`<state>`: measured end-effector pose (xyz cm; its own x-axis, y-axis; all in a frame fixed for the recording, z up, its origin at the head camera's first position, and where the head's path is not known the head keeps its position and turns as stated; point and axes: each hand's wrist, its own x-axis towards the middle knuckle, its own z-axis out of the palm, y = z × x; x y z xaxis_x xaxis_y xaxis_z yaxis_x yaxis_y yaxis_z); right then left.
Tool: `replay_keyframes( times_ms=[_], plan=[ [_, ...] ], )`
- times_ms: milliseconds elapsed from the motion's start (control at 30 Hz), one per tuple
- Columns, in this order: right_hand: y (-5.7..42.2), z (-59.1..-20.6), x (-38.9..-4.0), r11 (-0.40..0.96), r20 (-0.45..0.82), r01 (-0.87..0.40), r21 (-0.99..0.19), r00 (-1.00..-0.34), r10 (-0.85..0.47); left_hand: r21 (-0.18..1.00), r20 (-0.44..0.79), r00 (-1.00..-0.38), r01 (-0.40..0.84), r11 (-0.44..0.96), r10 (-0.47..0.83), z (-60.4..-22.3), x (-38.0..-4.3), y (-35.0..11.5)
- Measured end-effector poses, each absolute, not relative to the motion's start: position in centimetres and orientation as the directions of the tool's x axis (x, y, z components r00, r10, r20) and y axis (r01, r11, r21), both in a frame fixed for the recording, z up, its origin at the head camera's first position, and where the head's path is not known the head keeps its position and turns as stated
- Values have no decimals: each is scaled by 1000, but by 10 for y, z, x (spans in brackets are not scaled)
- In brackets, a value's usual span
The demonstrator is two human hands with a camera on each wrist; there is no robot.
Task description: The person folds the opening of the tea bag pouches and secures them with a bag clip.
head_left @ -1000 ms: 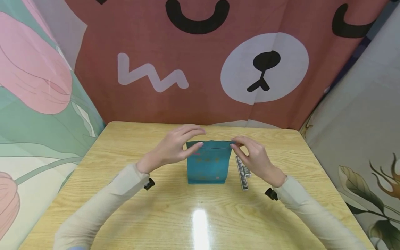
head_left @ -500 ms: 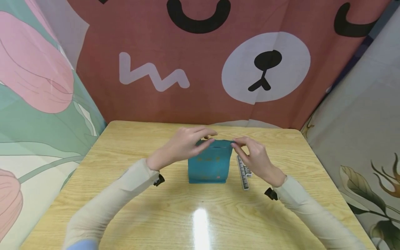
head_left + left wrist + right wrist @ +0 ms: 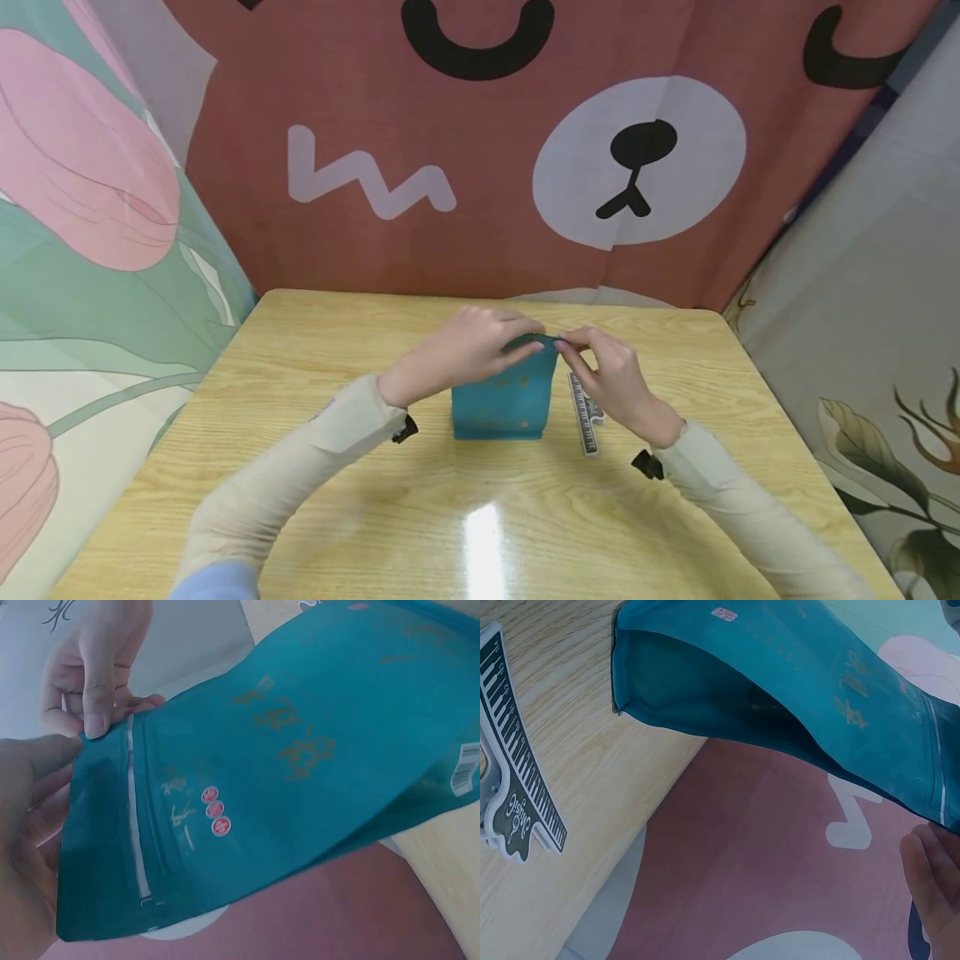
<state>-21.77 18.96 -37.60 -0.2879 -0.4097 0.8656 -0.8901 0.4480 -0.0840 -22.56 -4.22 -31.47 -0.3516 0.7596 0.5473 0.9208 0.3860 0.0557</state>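
Observation:
A teal stand-up pouch [image 3: 501,412] with gold lettering and small red marks stands upright on the table. Across its upper part, in the left wrist view, runs a pale line [image 3: 136,817]. My right hand [image 3: 618,383] pinches the pouch's top right corner between thumb and fingers. Along the top edge, close to that corner, my left hand [image 3: 468,346] holds the pouch with the thumb in front and the fingers behind. In the left wrist view both hands, left [image 3: 26,817] and right [image 3: 97,671], meet at this edge. The pouch's contents are hidden.
A black-and-white ruler [image 3: 584,417] with a cut-out shape along one side lies just right of the pouch. The wooden table [image 3: 360,517] ends behind at a red-brown cloth [image 3: 480,258] with a bear print. Printed cloths hang at both sides.
My left hand has moved right along the pouch's top edge, from its left part to beside the right hand. The right hand keeps its pinch on the corner, and the pouch stays in place.

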Motion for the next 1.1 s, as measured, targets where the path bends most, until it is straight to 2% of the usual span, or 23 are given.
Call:
replay_keyframes(
  times_ms=[300,600,900,1100],
  plan=[
    [189,-374,-218,454,865,-889,-69,-280,-416,96,526,-369,921,377,766,-318,-227,-38],
    [190,-375,-215,475,852,-876,-81,-308,-424,127,538,-363,927,353,761,-319,-229,-37],
    [190,-377,-218,478,860,-870,-120,-331,-388,98,588,-311,944,316,747,-320,-237,-36],
    [188,-377,-220,489,854,-862,-138,-353,-383,108,605,-299,949,296,738,-320,-242,-36]
  ],
)
